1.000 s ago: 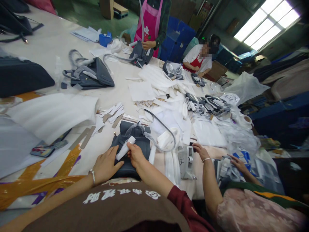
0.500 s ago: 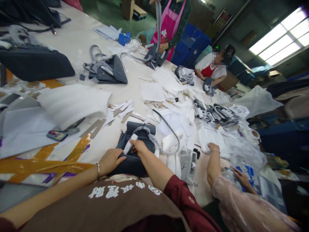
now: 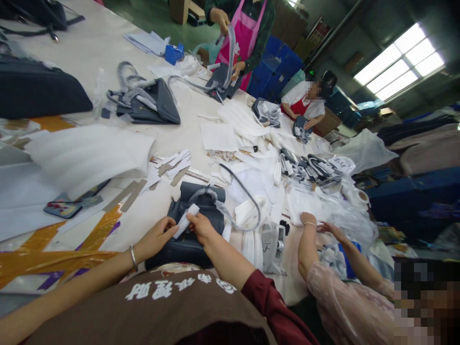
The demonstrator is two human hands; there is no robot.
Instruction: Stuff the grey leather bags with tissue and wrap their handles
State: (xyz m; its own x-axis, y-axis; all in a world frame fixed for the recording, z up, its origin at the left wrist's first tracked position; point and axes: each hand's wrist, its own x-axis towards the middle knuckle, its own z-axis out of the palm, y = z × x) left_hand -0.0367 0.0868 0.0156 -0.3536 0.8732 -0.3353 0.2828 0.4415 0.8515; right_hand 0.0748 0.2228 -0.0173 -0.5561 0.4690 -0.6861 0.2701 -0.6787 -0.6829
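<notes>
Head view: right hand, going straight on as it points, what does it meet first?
The right hand meets the white strip first, already at its fingertips, over the dark grey handbag.

narrow gap btwn grey handbag (image 3: 183, 256) & tape dispenser (image 3: 273, 249), foam sheets (image 3: 247, 213) block fwd

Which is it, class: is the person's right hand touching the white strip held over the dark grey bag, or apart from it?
Touching. The head view shows the right hand with its fingertips pressed against the edge of the white strip, with no gap between them.
</notes>
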